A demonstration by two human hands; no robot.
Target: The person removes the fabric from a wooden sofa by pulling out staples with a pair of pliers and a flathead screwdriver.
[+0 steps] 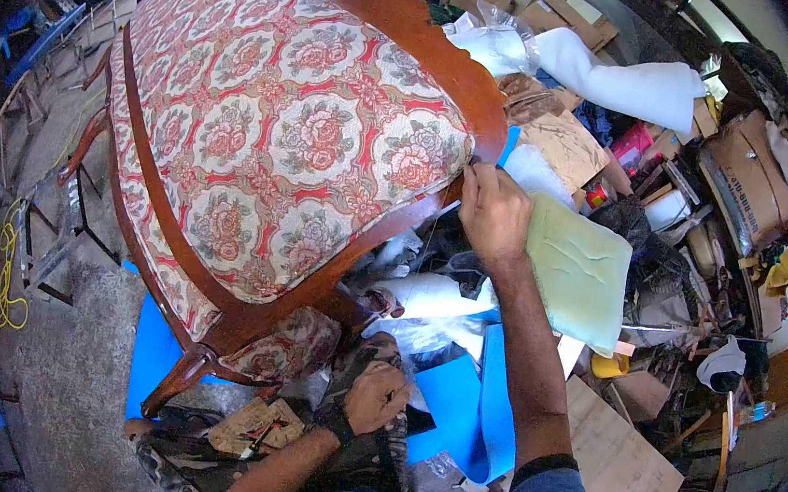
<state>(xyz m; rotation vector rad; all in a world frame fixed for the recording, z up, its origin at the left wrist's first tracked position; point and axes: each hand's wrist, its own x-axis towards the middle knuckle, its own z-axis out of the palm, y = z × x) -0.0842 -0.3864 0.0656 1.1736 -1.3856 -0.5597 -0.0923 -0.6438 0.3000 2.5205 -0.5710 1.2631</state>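
Observation:
A large sofa (pixel 314 135) with red and cream floral fabric and a carved wooden frame (pixel 327 282) lies tilted before me. My right hand (pixel 495 214) reaches to the right end of the upholstered panel, its fingers pinched where the fabric meets the wood. What those fingers hold, if anything, is hidden. Lower down, my left hand (pixel 375 397) is closed above my camouflage-clad knee, beneath the frame. Anything inside it is too small to make out. On my lap are a worn tan pad (pixel 255 427) and a small tool with a dark handle (pixel 261 437).
Right of my forearm lies a pale yellow foam pad (pixel 576 267). Blue sheets (pixel 453 408), a plywood board (pixel 617 461), white foam rolls (pixel 617 77) and cardboard (pixel 751 180) crowd the right side. A yellow cord (pixel 7 275) lies on the concrete floor (pixel 75 356) at left.

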